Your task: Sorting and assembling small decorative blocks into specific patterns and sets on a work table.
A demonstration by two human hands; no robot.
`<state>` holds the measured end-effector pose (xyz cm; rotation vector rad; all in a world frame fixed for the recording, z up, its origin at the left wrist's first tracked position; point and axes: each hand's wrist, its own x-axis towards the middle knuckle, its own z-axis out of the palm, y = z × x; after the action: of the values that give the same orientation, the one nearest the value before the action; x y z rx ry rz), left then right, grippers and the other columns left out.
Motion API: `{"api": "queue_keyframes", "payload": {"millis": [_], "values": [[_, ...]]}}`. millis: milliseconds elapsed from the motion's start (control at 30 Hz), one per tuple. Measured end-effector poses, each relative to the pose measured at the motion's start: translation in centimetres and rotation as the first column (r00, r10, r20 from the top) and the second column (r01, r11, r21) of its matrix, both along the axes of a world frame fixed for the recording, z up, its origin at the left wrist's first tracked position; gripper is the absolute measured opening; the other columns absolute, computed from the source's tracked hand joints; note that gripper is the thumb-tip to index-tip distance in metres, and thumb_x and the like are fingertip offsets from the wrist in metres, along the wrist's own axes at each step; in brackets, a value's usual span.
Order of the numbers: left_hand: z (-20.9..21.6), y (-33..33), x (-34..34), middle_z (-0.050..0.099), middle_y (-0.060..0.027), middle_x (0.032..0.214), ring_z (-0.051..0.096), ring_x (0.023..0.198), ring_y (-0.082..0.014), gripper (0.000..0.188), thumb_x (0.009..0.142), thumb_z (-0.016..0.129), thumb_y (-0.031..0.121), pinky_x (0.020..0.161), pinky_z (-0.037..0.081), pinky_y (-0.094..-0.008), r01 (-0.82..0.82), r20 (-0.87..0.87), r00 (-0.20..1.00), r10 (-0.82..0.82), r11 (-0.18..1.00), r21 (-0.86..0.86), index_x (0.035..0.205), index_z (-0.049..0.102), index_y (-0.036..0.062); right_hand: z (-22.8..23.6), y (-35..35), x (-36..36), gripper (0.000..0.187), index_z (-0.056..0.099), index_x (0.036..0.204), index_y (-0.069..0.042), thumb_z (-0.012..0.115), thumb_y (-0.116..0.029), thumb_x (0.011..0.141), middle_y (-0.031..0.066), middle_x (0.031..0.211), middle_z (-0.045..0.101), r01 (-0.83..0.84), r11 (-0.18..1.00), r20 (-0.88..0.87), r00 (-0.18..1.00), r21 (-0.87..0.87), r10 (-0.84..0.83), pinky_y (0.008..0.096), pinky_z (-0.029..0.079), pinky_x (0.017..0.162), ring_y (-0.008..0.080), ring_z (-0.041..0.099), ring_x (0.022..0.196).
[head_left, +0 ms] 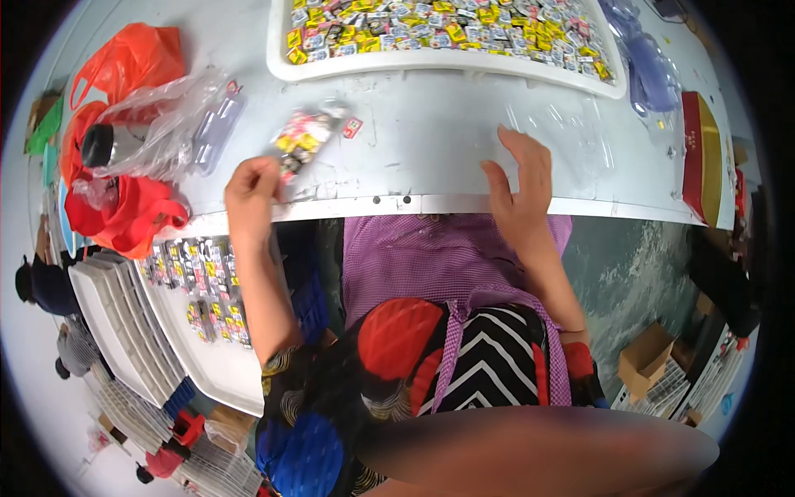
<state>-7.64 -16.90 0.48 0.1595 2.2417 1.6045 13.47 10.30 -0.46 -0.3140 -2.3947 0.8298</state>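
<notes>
Near the table's front edge, my left hand (255, 184) is closed on the lower end of a clear plastic pack (302, 139). Small yellow, red, black and white printed pieces fill the pack, which is slightly blurred and tilts up to the right. A single small red printed piece (353, 127) lies on the table just right of it. My right hand (523, 178) is raised over the front edge with fingers apart and nothing in it. Beyond it are some clear, shiny plastic pieces (571, 137), hard to make out. A white tray (447, 61) heaped with small printed pieces stands at the back.
Red plastic bags (137, 62) and a dark-capped bottle (98, 146) in clear plastic sit at left. Clear plastic shells (654, 70) lie far right, beside a red-and-gold box (702, 157). Filled packs lie in a lower white tray (219, 369) at my left. Other people are farther off.
</notes>
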Motion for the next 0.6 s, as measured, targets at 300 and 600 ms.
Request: {"api": "queue_keyframes", "payload": {"millis": [300,600], "values": [[0.0,-1.2,-0.5,0.065,-0.0077,0.084,0.055,0.063,-0.0105,0.025,0.088,0.066,0.017,0.055,0.045,-0.0239,-0.161,-0.369,0.929,-0.025,0.871,-0.464,0.105,0.066,-0.0004,0.6,1.0,0.8,0.034,0.06,0.109,-0.002,0.07,-0.015,0.079,0.0161,0.117,0.055,0.056,0.985,0.323,0.94,0.165,-0.108,0.0432,0.043,0.088,0.0356,0.051,0.103],[4.0,8.1,2.0,0.062,-0.0138,0.085,0.06,0.07,-0.0226,0.016,0.084,0.067,0.006,0.064,0.049,-0.0307,0.166,-0.62,0.713,-0.328,0.938,-0.305,0.099,0.066,-0.0002,-1.2,-2.7,-1.3,0.028,0.059,0.098,0.001,0.068,-0.014,0.076,0.0112,0.1,0.056,-0.204,0.959,0.305,0.942,0.195,0.138,0.0411,0.046,0.079,0.0316,0.052,0.089]]}}
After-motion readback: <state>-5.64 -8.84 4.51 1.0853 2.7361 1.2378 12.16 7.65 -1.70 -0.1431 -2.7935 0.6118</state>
